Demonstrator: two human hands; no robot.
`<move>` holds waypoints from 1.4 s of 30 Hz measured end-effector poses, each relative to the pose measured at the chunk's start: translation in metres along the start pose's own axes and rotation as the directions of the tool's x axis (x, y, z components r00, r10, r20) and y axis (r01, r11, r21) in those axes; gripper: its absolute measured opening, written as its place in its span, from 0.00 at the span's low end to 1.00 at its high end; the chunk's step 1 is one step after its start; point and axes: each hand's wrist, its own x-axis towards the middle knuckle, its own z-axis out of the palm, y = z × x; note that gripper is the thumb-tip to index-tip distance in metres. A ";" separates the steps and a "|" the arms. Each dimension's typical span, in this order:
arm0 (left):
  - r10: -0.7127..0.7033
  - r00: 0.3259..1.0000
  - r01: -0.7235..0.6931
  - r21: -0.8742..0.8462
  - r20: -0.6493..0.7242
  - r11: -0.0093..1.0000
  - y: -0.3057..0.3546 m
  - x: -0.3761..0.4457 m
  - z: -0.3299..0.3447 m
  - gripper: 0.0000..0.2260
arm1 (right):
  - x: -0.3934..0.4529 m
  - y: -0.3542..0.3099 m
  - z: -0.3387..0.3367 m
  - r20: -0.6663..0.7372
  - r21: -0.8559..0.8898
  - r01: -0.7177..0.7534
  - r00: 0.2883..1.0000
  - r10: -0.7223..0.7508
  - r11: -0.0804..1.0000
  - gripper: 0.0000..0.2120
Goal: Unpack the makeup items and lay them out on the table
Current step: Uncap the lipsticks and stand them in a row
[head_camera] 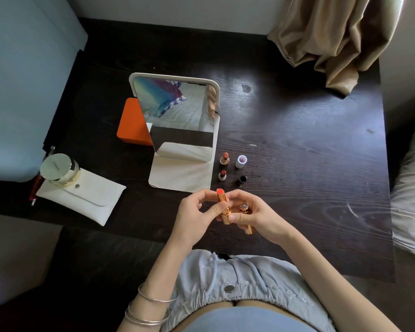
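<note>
Dark wood-grain surface (297, 130) fills most of the frame. Tan curtain (333, 37) drapes onto it at upper right. Pale blue furniture (22, 80) at left edge.

Standing mirror (177, 118) with cream folding base at centre; orange box (132, 121) behind it to the left.

White snap pouch (82, 200) at lower left of the surface, flap closed. Gold-lidded jar (58, 167) sits on its upper left corner. A red pencil-like item (35, 188) lies just beside the pouch's left edge; type unclear.

Already laid out just right of the mirror base, in a small two-by-two group: tall uncapped lipstick (225, 158), white cap (241, 161) beside it, short uncapped lipstick (222, 175) below, black cap (242, 180) beside that. All upright, near but apart.

In hand, at lower centre above the near edge of the surface: orange lipstick (223, 207) in a gold tube, bullet exposed, pointing up. Left hand (197, 212) pinches the tube, thumb on its front. Right hand (254, 212) curls round the gold cap (243, 208) and its thumb presses the tube base.

Judgement: step in hand is setting this lipstick and cap down as a third row. To do well: keep fingers (222, 207) off the bullet, stand the tube upright below the short lipstick, cap below the black one, lower gently; narrow bases likely tip.
</note>
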 end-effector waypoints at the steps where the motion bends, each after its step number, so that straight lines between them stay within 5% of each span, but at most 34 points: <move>1: 0.005 1.000 -0.005 0.007 -0.010 1.000 0.000 0.000 0.000 0.07 | 0.000 0.000 0.000 -0.007 -0.020 -0.004 1.000 0.004 1.000 0.17; 21: -0.012 0.982 -0.016 0.146 0.190 0.989 -0.030 0.011 -0.007 0.09 | 0.001 0.011 -0.005 -0.040 -0.042 -0.095 0.995 0.093 0.995 0.21; 27: 0.020 0.998 -0.009 0.163 -0.063 0.987 -0.057 0.040 0.006 0.08 | 0.000 0.026 -0.016 -0.258 0.347 -0.089 0.948 0.186 0.934 0.24; 32: 0.049 0.998 -0.033 0.284 -0.049 0.958 -0.075 0.063 0.017 0.10 | -0.010 0.023 -0.028 -0.292 0.645 0.001 0.925 0.244 0.764 0.18; 42: 0.044 0.998 -0.029 0.303 -0.043 0.953 -0.087 0.067 0.022 0.11 | -0.002 0.029 -0.028 -0.329 0.642 -0.116 0.851 0.409 0.758 0.12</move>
